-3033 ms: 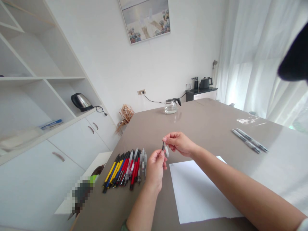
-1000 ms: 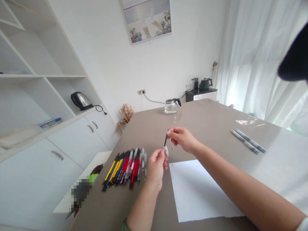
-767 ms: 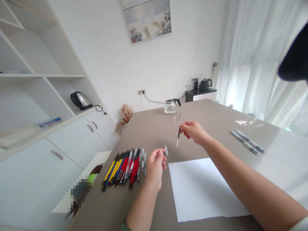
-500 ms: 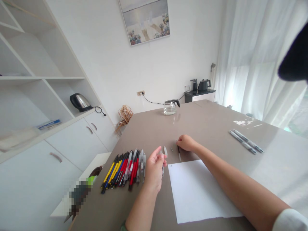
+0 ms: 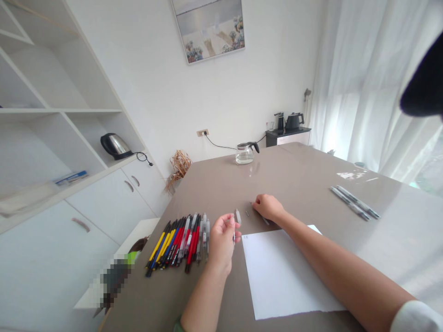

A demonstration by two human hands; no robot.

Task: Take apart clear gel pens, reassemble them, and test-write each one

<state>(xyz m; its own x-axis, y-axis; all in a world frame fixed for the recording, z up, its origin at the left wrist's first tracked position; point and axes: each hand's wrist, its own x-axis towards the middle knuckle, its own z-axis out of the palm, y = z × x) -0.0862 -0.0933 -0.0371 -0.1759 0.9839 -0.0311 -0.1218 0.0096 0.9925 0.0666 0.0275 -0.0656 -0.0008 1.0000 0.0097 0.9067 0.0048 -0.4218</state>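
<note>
My left hand [image 5: 224, 235] is closed, pinching a slim clear pen barrel [image 5: 234, 234] that the fingers partly cover. Beyond it, a short clear pen piece [image 5: 237, 216] and a tiny part like a spring [image 5: 247, 213] lie on the table. My right hand [image 5: 268, 206] is closed low over the tabletop around a thin pen refill [image 5: 265, 221]; one end shows below the fingers and the middle is hidden. Left of my left hand lies a row of pens [image 5: 180, 242] in yellow, blue, red, black and clear. Below my right hand rests a white sheet of paper [image 5: 287, 276].
Clear pens [image 5: 355, 203] lie on the right of the table [image 5: 294, 180], with white scraps [image 5: 351, 175] farther back. A glass pot [image 5: 244, 154] stands near the far edge. White shelving [image 5: 58, 110] holding a kettle [image 5: 116, 146] runs along the left.
My right hand has turned slightly, and the refill in it has swung from near upright to slanted. My left fingers have shifted a little around the barrel.
</note>
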